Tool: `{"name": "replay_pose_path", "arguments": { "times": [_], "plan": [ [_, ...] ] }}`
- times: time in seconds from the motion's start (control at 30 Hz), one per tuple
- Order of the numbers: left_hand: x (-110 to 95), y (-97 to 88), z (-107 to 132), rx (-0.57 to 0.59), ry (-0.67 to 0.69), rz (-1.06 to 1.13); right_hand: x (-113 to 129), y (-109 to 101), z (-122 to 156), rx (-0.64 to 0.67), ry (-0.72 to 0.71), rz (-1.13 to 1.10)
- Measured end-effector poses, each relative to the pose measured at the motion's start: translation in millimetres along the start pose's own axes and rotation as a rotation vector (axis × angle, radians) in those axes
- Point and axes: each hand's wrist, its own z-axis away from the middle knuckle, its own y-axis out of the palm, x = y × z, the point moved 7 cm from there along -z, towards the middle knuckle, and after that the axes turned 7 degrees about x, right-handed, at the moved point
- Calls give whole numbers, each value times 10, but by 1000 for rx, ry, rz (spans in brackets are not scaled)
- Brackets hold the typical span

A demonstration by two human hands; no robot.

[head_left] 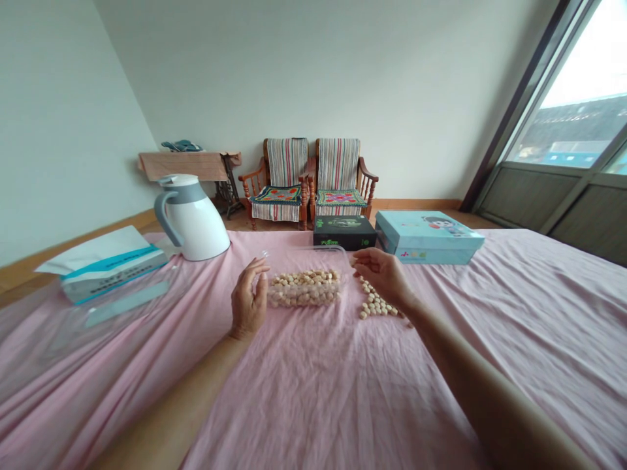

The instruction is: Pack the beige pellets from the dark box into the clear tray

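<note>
A clear plastic container (304, 288) filled with small pale round seeds lies on the pink cloth. My left hand (248, 298) rests against its left end, fingers curved around the side. My right hand (382, 274) hovers at its right end, fingertips pinched near the container's upper corner; what they hold, if anything, is too small to see. A loose scatter of the same pale seeds (375, 303) lies on the cloth just under my right hand.
A white and grey kettle (191, 219) stands at back left, with a white and teal tissue pack (110, 264) beside it. A black box (344, 232) and a light blue box (427, 236) sit behind the container. Two striped wooden chairs (308, 179) stand by the wall.
</note>
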Motion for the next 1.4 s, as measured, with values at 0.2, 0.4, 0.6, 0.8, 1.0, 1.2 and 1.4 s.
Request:
{"name": "replay_pose_path", "arguments": {
  "times": [0.2,0.4,0.6,0.8,1.0,1.2,1.4],
  "plan": [
    [-5,-1,-2,-1,5,-1,-287,-62,-22,-80,75,47],
    [-7,2,-1,10,6,-12,-536,189,42,225,173,850],
    [-10,0,7,15,-2,-18,-411,320,74,282,177,1005],
    [-14,-3,-1,6,-2,-24,-423,251,47,171,139,889],
    [-24,0,-1,8,-3,-31,-211,-65,-19,-168,82,407],
    [-14,-1,-1,3,-4,-29,-69,33,-60,-21,-47,-96],
    [6,-1,-1,12,4,-24,-400,113,44,145,133,760]
  ]
}}
